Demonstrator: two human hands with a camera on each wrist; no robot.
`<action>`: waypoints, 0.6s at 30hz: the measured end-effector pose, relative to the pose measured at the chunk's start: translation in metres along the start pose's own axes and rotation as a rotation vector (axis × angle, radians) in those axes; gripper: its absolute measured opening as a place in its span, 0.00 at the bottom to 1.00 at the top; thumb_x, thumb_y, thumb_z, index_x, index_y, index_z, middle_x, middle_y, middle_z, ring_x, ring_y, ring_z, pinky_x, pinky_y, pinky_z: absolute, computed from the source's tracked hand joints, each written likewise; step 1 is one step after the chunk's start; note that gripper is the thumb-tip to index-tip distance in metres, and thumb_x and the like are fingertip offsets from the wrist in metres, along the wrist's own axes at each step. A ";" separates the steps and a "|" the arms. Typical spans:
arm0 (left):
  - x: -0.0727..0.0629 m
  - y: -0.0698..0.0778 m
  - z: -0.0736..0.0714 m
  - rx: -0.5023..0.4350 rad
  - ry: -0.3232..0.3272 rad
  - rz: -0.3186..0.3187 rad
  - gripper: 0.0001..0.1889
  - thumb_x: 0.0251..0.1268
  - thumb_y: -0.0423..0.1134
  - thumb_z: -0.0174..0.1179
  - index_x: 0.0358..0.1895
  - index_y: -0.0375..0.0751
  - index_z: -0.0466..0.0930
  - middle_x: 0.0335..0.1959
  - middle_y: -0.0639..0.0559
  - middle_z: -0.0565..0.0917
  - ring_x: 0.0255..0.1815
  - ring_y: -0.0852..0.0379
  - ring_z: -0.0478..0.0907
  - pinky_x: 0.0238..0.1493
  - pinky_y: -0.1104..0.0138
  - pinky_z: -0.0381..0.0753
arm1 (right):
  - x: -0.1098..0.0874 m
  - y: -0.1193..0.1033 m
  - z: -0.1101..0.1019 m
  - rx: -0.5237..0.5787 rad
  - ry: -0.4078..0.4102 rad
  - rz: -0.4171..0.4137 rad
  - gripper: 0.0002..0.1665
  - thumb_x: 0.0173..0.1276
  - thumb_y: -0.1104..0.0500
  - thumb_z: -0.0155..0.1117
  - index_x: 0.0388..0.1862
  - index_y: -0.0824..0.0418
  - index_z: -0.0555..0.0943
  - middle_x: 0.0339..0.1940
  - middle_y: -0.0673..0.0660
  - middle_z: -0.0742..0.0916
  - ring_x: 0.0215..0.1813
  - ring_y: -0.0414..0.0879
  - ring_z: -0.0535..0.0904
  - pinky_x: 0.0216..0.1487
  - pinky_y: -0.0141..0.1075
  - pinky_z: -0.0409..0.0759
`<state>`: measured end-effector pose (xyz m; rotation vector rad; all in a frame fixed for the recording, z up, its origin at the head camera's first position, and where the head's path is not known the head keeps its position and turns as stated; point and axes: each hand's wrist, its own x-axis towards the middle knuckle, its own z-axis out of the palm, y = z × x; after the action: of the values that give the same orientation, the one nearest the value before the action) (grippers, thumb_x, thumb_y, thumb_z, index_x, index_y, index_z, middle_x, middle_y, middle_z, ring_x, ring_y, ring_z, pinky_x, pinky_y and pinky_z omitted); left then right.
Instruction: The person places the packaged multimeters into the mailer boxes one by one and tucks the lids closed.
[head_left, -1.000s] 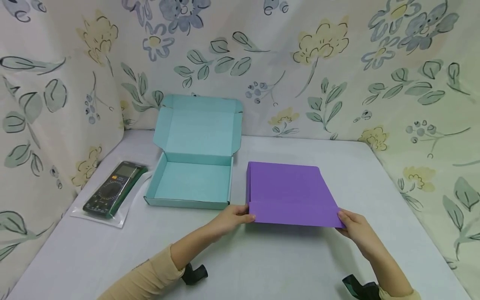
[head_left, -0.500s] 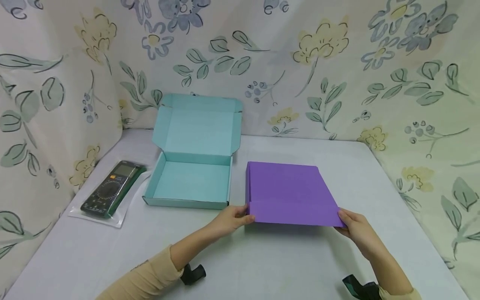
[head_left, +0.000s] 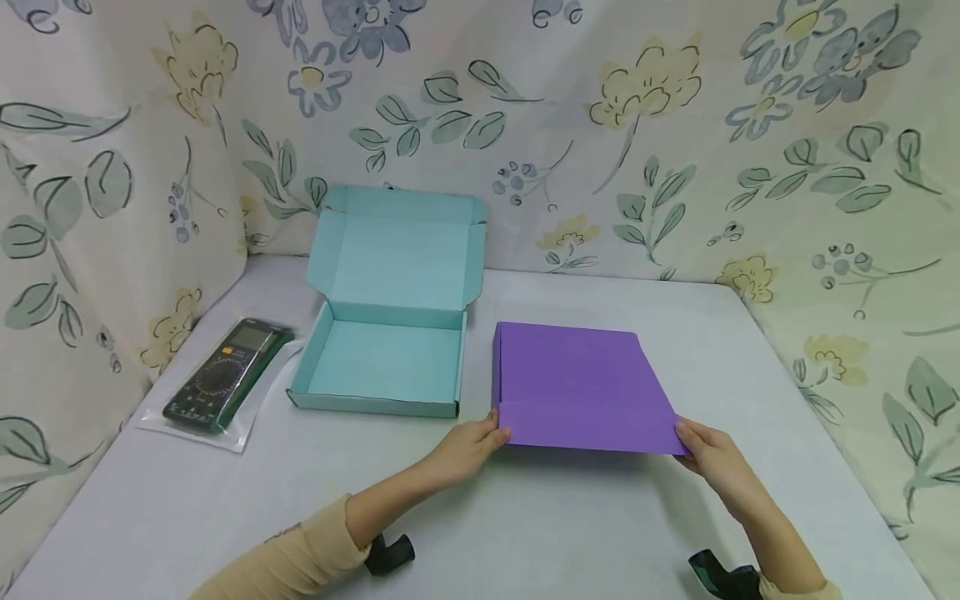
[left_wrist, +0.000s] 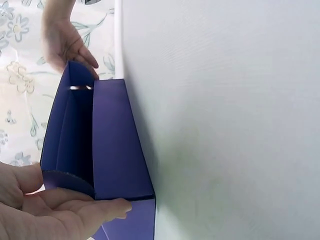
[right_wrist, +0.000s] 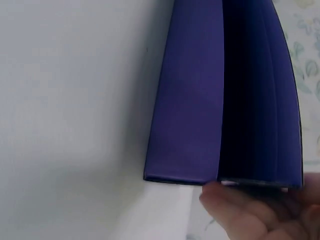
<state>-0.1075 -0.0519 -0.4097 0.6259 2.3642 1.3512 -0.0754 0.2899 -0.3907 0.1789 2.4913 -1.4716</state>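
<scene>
A purple cardboard box (head_left: 581, 383) sits right of centre on the table, its lid raised a little along the front. A dark gap shows between the lid (left_wrist: 52, 132) and the front wall (left_wrist: 117, 140) in the left wrist view. My left hand (head_left: 468, 450) holds the lid's front left corner, thumb on the upper edge and fingers against the side flap. At the front right corner, my right hand (head_left: 708, 458) pinches the lid, thumb on top. Its fingertips (right_wrist: 220, 197) are right at the corner, beneath the side flap, in the right wrist view.
A light teal box (head_left: 382, 358) stands open left of the purple one, its lid tipped back. Further left lies a black and green multimeter (head_left: 221, 379) in a clear plastic bag. Floral curtains (head_left: 555, 125) hang along the back and sides of the white table (head_left: 570, 525).
My left hand has shifted slightly, its fingers drawn in nearer the lid's corner. The right hand and the purple box hold nearly the same place.
</scene>
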 end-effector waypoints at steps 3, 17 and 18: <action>0.001 0.002 -0.002 -0.045 -0.025 -0.021 0.25 0.77 0.39 0.47 0.66 0.20 0.63 0.66 0.28 0.66 0.68 0.33 0.63 0.67 0.45 0.64 | 0.000 0.000 -0.001 -0.013 -0.001 -0.015 0.27 0.81 0.64 0.34 0.65 0.88 0.57 0.62 0.81 0.72 0.48 0.29 0.77 0.53 0.34 0.80; 0.014 0.000 -0.007 -0.158 -0.006 -0.089 0.16 0.77 0.36 0.46 0.48 0.24 0.79 0.25 0.50 0.66 0.29 0.56 0.61 0.29 0.66 0.60 | 0.000 0.009 -0.008 -0.178 -0.079 -0.300 0.36 0.62 0.71 0.66 0.65 0.80 0.61 0.56 0.82 0.76 0.54 0.71 0.78 0.44 0.39 0.85; 0.014 0.000 -0.007 -0.152 -0.004 -0.089 0.17 0.77 0.36 0.46 0.52 0.24 0.78 0.30 0.46 0.73 0.33 0.54 0.67 0.33 0.65 0.67 | -0.001 0.009 -0.007 -0.205 -0.053 -0.313 0.33 0.61 0.72 0.66 0.62 0.79 0.64 0.54 0.82 0.77 0.53 0.70 0.79 0.43 0.40 0.85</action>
<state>-0.1229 -0.0492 -0.4071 0.4744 2.2321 1.4710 -0.0738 0.3003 -0.3953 -0.2958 2.6958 -1.2897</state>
